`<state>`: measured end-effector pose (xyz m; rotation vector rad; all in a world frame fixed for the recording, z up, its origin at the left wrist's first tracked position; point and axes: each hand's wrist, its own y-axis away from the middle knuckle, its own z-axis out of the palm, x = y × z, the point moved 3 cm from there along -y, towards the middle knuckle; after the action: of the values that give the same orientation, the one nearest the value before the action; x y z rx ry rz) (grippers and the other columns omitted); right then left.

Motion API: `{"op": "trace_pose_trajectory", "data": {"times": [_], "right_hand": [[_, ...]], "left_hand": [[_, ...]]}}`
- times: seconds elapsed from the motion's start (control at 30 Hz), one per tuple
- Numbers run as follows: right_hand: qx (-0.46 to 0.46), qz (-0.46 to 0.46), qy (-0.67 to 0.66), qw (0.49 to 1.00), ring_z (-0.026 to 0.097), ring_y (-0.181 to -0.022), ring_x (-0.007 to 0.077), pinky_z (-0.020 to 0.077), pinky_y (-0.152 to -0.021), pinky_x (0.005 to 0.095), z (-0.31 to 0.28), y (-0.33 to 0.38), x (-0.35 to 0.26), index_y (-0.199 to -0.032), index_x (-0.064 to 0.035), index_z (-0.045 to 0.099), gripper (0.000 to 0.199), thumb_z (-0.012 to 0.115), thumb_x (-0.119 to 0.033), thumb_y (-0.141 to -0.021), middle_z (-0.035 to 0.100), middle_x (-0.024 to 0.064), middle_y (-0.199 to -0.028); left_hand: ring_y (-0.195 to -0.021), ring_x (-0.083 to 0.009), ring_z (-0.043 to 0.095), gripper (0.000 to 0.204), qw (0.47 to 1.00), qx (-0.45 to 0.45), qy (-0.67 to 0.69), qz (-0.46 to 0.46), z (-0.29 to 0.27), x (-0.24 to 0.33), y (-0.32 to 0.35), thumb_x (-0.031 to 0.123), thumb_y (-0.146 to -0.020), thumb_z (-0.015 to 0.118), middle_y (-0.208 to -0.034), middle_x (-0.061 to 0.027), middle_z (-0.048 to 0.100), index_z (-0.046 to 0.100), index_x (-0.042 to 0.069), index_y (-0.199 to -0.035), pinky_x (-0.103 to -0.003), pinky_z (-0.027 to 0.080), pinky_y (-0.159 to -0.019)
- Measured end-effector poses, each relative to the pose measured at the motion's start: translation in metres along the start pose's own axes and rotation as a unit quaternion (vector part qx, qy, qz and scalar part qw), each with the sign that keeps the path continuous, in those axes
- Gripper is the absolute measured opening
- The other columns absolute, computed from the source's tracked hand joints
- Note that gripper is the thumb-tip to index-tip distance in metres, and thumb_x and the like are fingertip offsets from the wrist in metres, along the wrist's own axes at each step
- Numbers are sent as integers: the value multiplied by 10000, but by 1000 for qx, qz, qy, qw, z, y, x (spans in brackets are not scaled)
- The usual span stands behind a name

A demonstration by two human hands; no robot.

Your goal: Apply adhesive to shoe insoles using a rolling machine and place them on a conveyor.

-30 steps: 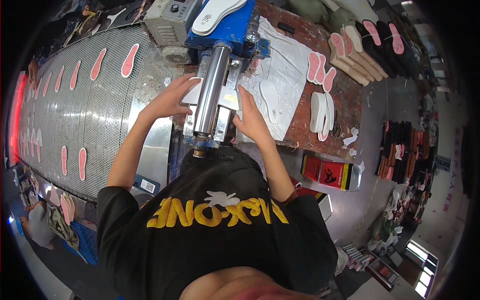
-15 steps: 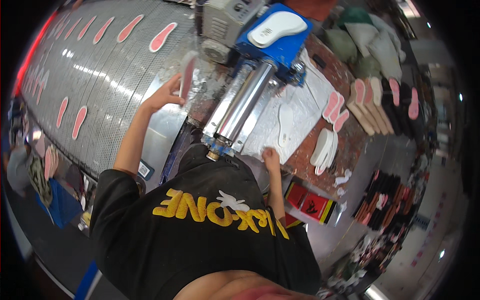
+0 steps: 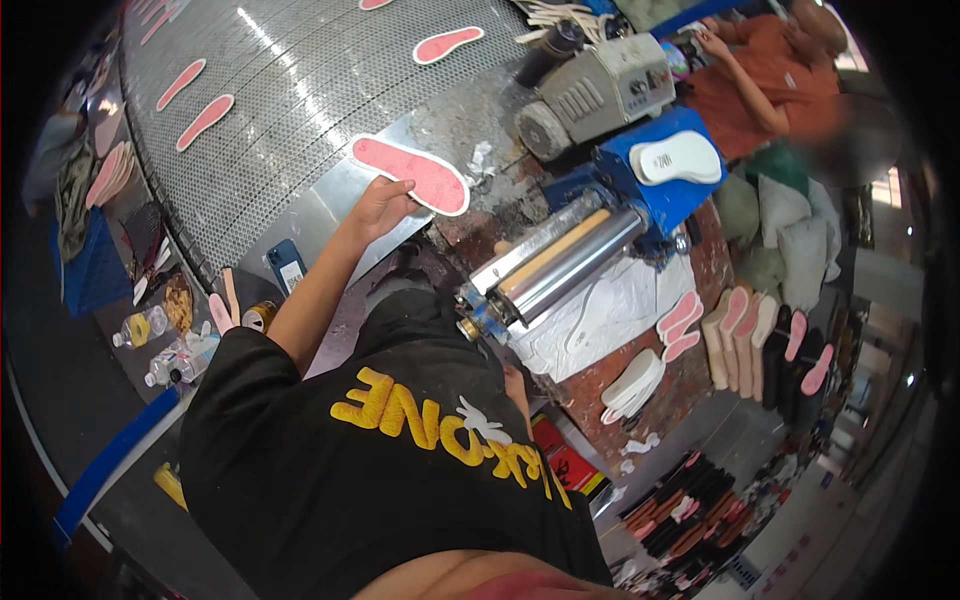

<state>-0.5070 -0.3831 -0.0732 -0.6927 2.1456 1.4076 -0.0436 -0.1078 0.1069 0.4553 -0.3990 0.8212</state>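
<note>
My left hand (image 3: 380,205) grips the heel end of a pink insole with a white rim (image 3: 412,174), holding it flat over the metal lip beside the mesh conveyor belt (image 3: 300,90). Several more pink insoles, one of them (image 3: 203,121) at the left, lie spread on the belt. Only a sliver of my right hand (image 3: 515,384) shows, low beside my black shirt and under the near end of the steel roller machine (image 3: 560,262). Its fingers are hidden.
A white insole (image 3: 680,158) rests on the machine's blue body (image 3: 655,205). White paper (image 3: 620,315) covers the bench, with stacked insoles (image 3: 740,335) to the right. A person in an orange shirt (image 3: 770,75) works behind. A phone (image 3: 285,265) and bottles (image 3: 150,325) lie at left.
My left hand has carried the pink insole from the roller out to the belt's edge. My right hand has dropped back from the bench toward my body. The view has swung left.
</note>
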Motion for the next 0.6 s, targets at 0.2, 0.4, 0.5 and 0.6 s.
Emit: {"op": "trace_pose_trajectory", "data": {"times": [0.2,0.4,0.5,0.6], "right_hand": [[-26,6,-3,1000,595,-808,169,462,-730,288,-6,9,-35,-955,40,635,238,501,-94,-811,656,112,-840],[-100,30,-70,992,585,-756,148,458,-652,266,1,5,-75,-944,21,638,200,536,-112,-837,636,83,-825],[-98,6,-80,992,570,-708,121,453,-600,257,-2,1,-93,-924,7,634,178,539,-120,-844,625,67,-803],[-116,46,66,990,583,-902,162,469,-781,284,-13,-2,-111,-1112,-10,578,288,571,-138,-854,618,58,-1009]], "left_hand": [[-1084,-312,541,304,966,220,111,77,-107,27,8,115,-859,570,-1161,-153,552,483,6,-1129,-506,420,-950],[-1121,-316,494,309,925,241,176,237,-215,130,46,127,-874,550,-1194,-155,517,467,-7,-1139,-471,383,-1000],[-1146,-321,480,347,904,321,138,244,-265,153,105,162,-892,529,-1257,-170,473,442,-9,-1181,-458,404,-986],[-1151,-308,487,402,869,422,94,239,-284,132,147,180,-893,535,-1294,-164,456,410,28,-1244,-434,441,-949]]}}
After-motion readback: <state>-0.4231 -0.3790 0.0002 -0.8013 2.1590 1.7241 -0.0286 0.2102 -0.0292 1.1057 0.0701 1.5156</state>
